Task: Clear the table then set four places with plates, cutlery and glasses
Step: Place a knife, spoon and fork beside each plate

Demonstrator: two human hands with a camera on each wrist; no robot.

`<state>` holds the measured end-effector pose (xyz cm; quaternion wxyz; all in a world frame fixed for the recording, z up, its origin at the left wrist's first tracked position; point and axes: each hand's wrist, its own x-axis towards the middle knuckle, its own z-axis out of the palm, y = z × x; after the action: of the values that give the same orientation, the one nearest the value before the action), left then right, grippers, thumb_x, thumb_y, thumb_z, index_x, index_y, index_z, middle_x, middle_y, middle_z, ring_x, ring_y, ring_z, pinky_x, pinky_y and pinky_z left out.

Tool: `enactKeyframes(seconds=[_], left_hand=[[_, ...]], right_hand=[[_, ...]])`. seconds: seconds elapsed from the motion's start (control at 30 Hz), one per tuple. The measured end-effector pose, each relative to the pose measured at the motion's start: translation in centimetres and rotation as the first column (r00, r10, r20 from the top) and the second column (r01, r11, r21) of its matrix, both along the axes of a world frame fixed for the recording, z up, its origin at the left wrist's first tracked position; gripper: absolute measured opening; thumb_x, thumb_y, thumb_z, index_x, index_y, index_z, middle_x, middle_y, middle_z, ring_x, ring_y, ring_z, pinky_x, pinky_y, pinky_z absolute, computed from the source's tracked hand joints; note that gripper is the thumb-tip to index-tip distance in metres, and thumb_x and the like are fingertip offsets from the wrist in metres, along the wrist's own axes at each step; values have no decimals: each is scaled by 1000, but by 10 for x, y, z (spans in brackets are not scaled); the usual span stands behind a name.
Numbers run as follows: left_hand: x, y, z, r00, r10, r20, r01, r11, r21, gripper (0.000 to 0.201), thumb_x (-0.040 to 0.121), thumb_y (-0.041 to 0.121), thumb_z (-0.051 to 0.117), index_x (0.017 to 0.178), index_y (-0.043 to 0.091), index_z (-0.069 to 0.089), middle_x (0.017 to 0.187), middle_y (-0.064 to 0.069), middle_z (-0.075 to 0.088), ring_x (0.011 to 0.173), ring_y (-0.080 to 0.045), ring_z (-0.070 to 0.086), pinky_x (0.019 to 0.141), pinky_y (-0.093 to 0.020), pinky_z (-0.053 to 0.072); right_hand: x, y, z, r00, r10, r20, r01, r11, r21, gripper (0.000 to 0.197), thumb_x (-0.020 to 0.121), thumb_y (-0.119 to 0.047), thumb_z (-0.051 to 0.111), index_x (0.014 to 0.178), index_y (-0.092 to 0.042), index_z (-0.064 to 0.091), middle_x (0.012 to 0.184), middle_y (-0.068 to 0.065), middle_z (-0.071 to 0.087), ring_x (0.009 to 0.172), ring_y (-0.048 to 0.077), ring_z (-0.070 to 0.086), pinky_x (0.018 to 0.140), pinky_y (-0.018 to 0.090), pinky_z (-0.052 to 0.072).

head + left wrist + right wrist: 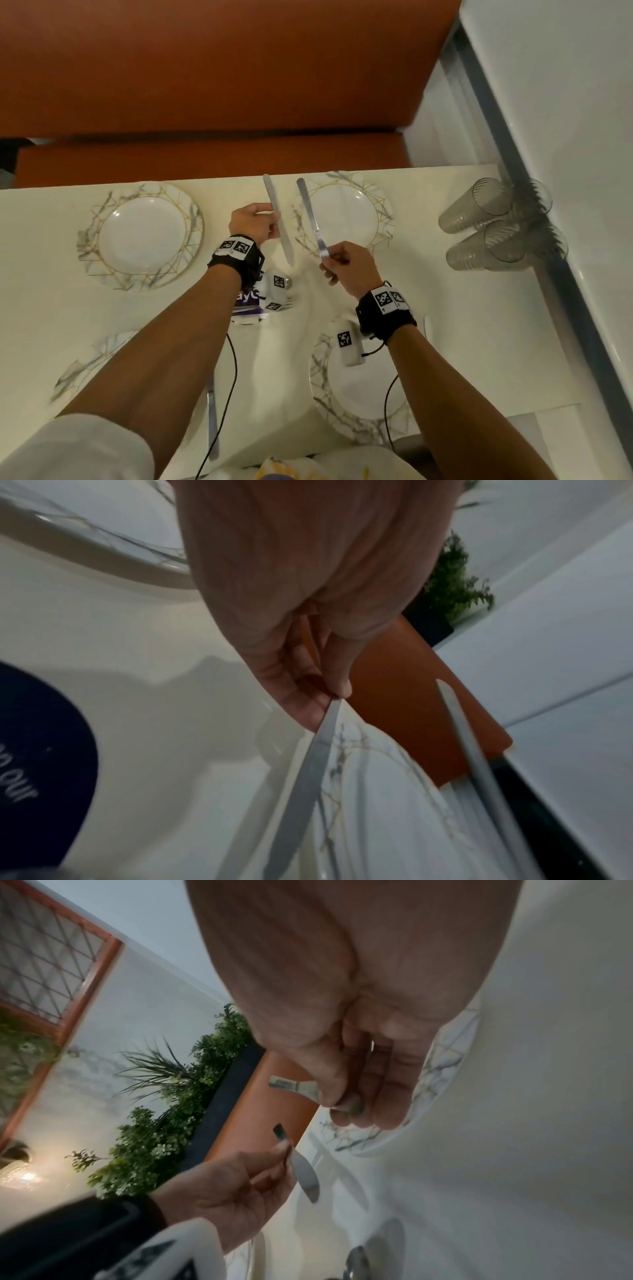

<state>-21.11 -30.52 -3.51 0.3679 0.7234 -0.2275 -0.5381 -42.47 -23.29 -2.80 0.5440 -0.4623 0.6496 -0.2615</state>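
Left hand (254, 222) pinching one knife (278, 219), right hand (346, 263) pinching a second knife (310, 216), both lifted between the two far plates (102, 240), near the table's (445, 342) far edge. Four plates total, two knives, four tumblers (493, 222) lying by the right edge.

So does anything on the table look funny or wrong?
Yes: the plastic cups by the wall lie tipped on their sides, not standing at the plates. Each hand holds a knife in the air: left hand, right hand. Nothing looks spilled or broken.
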Motion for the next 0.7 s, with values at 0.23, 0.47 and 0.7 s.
enactKeyframes(seconds=[0.23,0.47,0.7], left_hand=[[-6,-29,-25,972,-137,191,110,983,144,14,85,-1,79,95,9,79,86,-11,79,72,-25,79,59,-32,65],[-8,-43,-37,942,-184,281,141,976,165,12,85,-3,81,94,2,74,79,-10,77,57,-18,75,48,-24,59],[-7,-48,-47,899,-246,363,187,964,189,18,75,10,92,83,6,77,79,-10,78,71,-26,78,70,-38,66]], right_hand=[[-31,-5,-11,1000,-20,-6,20,1000,1,9,87,1,65,91,-7,67,77,7,75,63,15,67,60,35,58],[-38,-10,-14,1000,-29,1,29,1000,4,6,87,-2,68,91,-6,68,76,7,75,65,21,67,63,38,60],[-36,-10,-13,1000,-15,-9,15,1000,-6,9,87,-1,67,92,-7,69,75,5,75,63,23,67,66,45,63]])
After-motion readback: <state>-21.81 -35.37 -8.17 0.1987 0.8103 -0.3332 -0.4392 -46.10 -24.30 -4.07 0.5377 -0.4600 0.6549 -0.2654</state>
